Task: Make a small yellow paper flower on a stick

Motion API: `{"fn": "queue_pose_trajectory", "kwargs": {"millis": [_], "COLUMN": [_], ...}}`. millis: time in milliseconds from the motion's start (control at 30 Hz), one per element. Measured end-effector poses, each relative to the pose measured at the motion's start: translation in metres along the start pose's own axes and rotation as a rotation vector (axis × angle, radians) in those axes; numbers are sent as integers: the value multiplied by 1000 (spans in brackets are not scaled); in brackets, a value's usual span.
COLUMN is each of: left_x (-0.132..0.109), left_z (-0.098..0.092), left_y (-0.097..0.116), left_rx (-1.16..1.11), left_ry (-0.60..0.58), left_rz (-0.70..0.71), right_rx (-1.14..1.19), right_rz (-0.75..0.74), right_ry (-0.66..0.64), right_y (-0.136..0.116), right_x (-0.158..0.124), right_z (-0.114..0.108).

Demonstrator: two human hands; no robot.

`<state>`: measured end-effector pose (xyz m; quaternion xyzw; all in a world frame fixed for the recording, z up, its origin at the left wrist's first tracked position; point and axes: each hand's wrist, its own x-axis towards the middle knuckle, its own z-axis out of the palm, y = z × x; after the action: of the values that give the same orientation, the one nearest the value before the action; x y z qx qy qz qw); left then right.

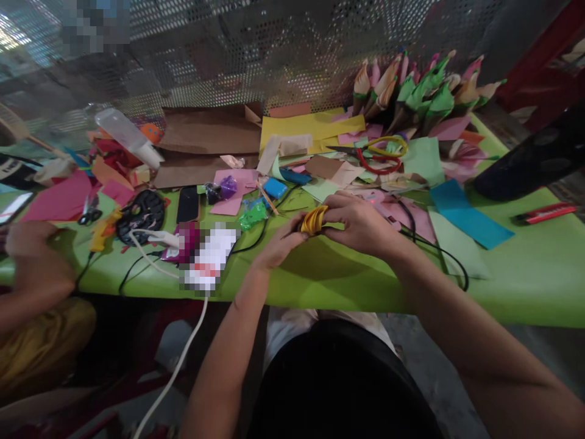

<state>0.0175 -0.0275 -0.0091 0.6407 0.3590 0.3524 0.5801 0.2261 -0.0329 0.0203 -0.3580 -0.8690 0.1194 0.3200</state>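
Note:
Between my two hands is a rolled or layered piece of yellow paper [314,220], held just above the front part of the green table. My left hand [282,245] grips it from the left, its fingers partly hidden behind the paper. From the right, the bent fingers of my right hand [354,221] press on its edge. Just beyond the hands lie pink, green and tan paper pieces. A pair of scissors [378,153] with red and yellow handles rests on those scraps. A pencil [267,198] lies to the left, beside small blue and green packets.
Bundled green and pink paper cones [427,91] stand at the back right, near a dark bottle [532,155]. A red cutter [546,213] lies at right. On the left are a yellow glue gun [104,230], a cabled phone [212,257] and another person's arm [39,268].

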Motion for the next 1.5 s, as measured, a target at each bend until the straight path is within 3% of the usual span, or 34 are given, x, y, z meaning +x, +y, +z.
{"fn": "queue_pose_trajectory", "kwargs": {"millis": [433, 967, 1500], "left_x": [-1, -2, -1], "left_z": [9, 2, -5], "left_y": [8, 4, -2], "left_rx": [110, 169, 201], "left_ry": [56, 76, 109], "left_rz": [-41, 13, -17], "right_rx": [-10, 16, 135], "right_rz": [-59, -46, -7], "right_ry": [-9, 12, 34], "right_y": [0, 3, 0], "right_x": [1, 0, 2], "right_z": [6, 6, 5]}}
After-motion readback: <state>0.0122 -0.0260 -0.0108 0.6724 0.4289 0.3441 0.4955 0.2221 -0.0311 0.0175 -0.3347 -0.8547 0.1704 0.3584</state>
